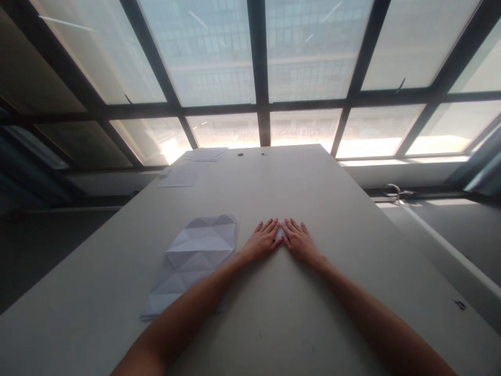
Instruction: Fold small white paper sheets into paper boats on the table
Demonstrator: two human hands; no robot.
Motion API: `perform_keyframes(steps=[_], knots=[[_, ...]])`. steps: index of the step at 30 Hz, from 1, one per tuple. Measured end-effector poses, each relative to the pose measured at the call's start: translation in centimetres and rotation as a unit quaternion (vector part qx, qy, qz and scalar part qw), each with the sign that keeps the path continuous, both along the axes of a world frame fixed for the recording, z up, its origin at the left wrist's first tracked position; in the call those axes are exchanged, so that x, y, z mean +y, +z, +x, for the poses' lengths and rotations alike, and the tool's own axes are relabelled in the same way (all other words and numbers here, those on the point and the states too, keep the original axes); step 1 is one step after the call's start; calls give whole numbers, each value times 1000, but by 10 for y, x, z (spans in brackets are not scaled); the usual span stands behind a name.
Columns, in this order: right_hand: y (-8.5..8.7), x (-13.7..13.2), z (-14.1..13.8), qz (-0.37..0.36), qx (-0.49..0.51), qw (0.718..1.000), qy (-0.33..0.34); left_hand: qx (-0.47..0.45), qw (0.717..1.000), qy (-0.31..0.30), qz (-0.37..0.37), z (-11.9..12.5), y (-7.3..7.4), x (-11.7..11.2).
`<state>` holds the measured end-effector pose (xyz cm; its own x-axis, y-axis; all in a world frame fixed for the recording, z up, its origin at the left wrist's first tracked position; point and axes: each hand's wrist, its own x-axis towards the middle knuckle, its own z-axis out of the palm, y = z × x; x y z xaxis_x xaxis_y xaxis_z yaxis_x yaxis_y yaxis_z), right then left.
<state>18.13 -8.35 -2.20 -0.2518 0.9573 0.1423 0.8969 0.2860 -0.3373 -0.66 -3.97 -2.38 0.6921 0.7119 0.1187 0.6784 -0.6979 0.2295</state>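
Note:
Side by side on the white table (289,188), my left hand (262,243) and my right hand (300,243) lie flat with fingers stretched forward. Between and partly under them is a small piece of white paper (279,234), pressed against the tabletop. Most of it is covered, so its full shape is hidden. Left of my left hand rests a larger white sheet (201,240) with many fold creases, its surface raised in facets. My left forearm passes over its lower right part.
Flat white sheets (180,175) lie at the table's far left. Two small round dark spots, one a hole (240,154), show near the far edge. A small dark object (460,304) is at the right edge. Windows (219,52) stand behind the table.

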Motion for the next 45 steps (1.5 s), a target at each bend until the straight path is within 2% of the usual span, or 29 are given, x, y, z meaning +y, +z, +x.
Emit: perform_keyframes(steps=[10, 23, 30, 35, 40, 45], knots=[[2, 0, 1, 17, 28, 999, -22, -50, 998, 36, -16, -3, 1, 8], [3, -4, 3, 42, 86, 995, 1, -48, 998, 36, 1, -4, 3, 4], [5, -2, 7, 79, 129, 988, 32, -99, 995, -12, 8, -5, 9, 7], [4, -1, 8, 97, 152, 983, 44, -109, 994, -24, 6, -5, 7, 9], [2, -2, 2, 85, 184, 979, -19, -113, 994, -16, 0, -5, 1, 11], [-2, 2, 2, 61, 250, 962, -88, -118, 993, -13, -1, -5, 4, 10]])
